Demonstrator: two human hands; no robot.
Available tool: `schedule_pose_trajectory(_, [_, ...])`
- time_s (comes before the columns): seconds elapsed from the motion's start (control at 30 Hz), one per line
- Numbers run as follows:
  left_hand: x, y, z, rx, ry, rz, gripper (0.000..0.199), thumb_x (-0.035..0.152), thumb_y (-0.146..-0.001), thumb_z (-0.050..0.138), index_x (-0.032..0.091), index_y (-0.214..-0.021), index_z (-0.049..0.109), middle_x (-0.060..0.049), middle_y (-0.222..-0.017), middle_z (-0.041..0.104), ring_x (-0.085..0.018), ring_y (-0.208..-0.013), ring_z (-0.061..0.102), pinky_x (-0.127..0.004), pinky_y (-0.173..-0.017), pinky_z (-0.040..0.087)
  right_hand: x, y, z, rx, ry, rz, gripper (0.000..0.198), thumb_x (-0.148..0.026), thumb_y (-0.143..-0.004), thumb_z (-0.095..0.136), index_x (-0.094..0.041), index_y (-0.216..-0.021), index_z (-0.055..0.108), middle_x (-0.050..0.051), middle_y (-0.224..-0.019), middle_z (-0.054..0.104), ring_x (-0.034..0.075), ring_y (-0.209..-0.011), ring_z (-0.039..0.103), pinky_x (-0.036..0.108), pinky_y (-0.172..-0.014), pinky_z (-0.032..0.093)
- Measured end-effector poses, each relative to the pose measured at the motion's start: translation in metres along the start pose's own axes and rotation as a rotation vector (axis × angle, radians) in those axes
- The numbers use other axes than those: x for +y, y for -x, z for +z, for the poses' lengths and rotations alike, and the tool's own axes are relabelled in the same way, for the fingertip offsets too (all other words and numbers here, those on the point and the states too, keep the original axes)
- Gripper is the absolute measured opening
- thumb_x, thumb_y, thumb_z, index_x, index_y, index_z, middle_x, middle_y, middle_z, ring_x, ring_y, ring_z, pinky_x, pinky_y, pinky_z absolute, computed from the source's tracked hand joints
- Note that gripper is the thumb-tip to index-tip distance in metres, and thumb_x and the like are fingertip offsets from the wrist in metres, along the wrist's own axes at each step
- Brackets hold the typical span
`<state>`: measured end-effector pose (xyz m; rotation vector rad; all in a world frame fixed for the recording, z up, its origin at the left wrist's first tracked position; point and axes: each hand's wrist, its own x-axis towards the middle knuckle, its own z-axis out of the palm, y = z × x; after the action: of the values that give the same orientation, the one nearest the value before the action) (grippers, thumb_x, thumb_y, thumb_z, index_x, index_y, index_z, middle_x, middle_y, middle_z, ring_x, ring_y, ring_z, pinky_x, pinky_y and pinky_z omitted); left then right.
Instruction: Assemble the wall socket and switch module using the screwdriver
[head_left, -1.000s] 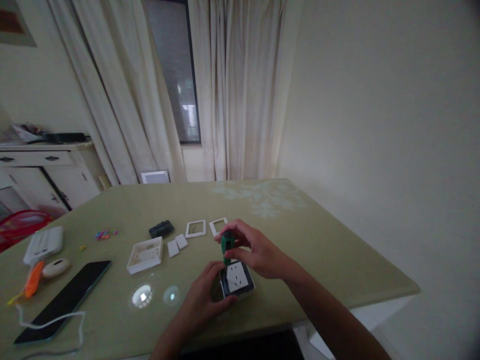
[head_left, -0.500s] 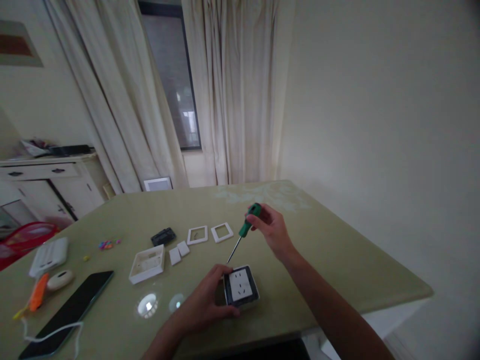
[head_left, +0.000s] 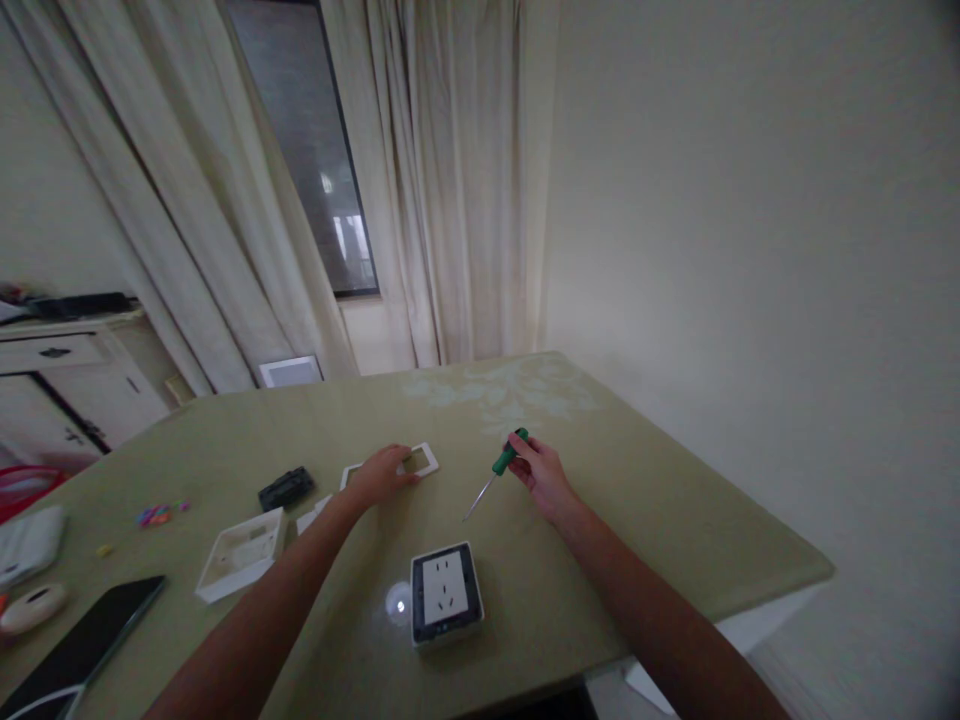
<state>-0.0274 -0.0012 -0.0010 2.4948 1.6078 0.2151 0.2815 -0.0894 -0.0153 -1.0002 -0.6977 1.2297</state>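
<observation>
In my right hand (head_left: 541,478) is a green-handled screwdriver (head_left: 504,461), its thin shaft pointing down and to the left above the table. My left hand (head_left: 384,474) reaches over the table, thumb and fingers at the near and far edges of a square white cover frame (head_left: 429,459). A second white cover frame (head_left: 347,474) is partly hidden behind that hand. Nearer the front edge stands a wall socket (head_left: 445,588) with a white face and dark surround, seated in a white box; neither hand touches it.
To the left are an open white back box (head_left: 244,552), a dark module (head_left: 286,488), small white plates (head_left: 310,515) partly covered by my left arm, colourful bits (head_left: 159,514) and a black phone (head_left: 86,640) with a white cable. A wall rises along the table's right side.
My left hand has let go of the boxed socket and moved forward to the white cover frame. My right hand has drawn the screwdriver away from the socket. The view has shifted right.
</observation>
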Motion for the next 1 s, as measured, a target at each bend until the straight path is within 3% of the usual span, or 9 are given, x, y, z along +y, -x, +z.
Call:
schedule_pose_trajectory(0.13, [-0.006,-0.011,-0.004,-0.07,-0.05,-0.002,0.031,0.036,-0.106,0.073,0.019,-0.133,0.07,-0.011,-0.137,0.071,-0.028,-0.117,0.072,-0.05,-0.1,0.063,0.005,-0.001,0.001,-0.011,-0.02,0.028,0.027,-0.036,-0.107,0.072,-0.016,-0.125,0.07,0.008,-0.119,0.074,0.021,-0.096,0.075,0.038,-0.082,0.066])
schedule_pose_trajectory(0.27, [-0.006,-0.017,-0.009,-0.055,-0.088,-0.023,0.03,0.036,-0.107,0.072,0.02,-0.133,0.07,-0.011,-0.138,0.07,-0.028,-0.117,0.072,-0.05,-0.1,0.063,0.007,0.001,0.006,-0.028,-0.033,0.041,0.023,-0.033,-0.106,0.073,-0.015,-0.12,0.071,0.007,-0.116,0.074,0.02,-0.095,0.075,0.038,-0.082,0.066])
schedule_pose_trajectory(0.6, [0.03,-0.018,-0.014,0.028,0.003,-0.023,0.033,0.036,-0.107,0.073,0.018,-0.134,0.068,-0.011,-0.136,0.07,-0.028,-0.115,0.073,-0.049,-0.097,0.064,0.007,0.008,0.008,-0.012,-0.029,0.031,0.021,-0.032,-0.106,0.074,-0.015,-0.118,0.071,0.006,-0.113,0.074,0.02,-0.093,0.075,0.037,-0.081,0.066])
schedule_pose_trajectory(0.7, [0.048,0.002,-0.021,0.043,0.123,0.036,0.029,0.037,-0.107,0.072,0.017,-0.128,0.07,-0.009,-0.124,0.074,-0.025,-0.104,0.075,-0.045,-0.091,0.065,0.004,0.007,0.007,-0.001,-0.033,0.015,0.02,-0.032,-0.106,0.074,-0.015,-0.116,0.071,0.006,-0.112,0.074,0.019,-0.092,0.074,0.036,-0.081,0.066])
schedule_pose_trajectory(0.83, [0.074,0.056,-0.029,-0.008,0.328,0.234,0.019,0.032,-0.11,0.063,0.018,-0.108,0.075,-0.003,-0.097,0.077,-0.019,-0.088,0.074,-0.034,-0.083,0.062,0.0,0.004,0.003,0.026,-0.05,-0.007,0.024,-0.034,-0.106,0.073,-0.015,-0.121,0.071,0.007,-0.115,0.074,0.02,-0.094,0.075,0.037,-0.081,0.066])
schedule_pose_trajectory(1.0, [0.097,0.116,-0.031,-0.076,0.496,0.395,0.023,0.033,-0.104,0.065,0.024,-0.098,0.085,-0.004,-0.098,0.079,-0.02,-0.091,0.076,-0.027,-0.08,0.058,-0.003,0.001,0.002,0.055,-0.069,-0.024,0.028,-0.037,-0.107,0.072,-0.016,-0.126,0.07,0.008,-0.119,0.073,0.021,-0.096,0.075,0.038,-0.082,0.066])
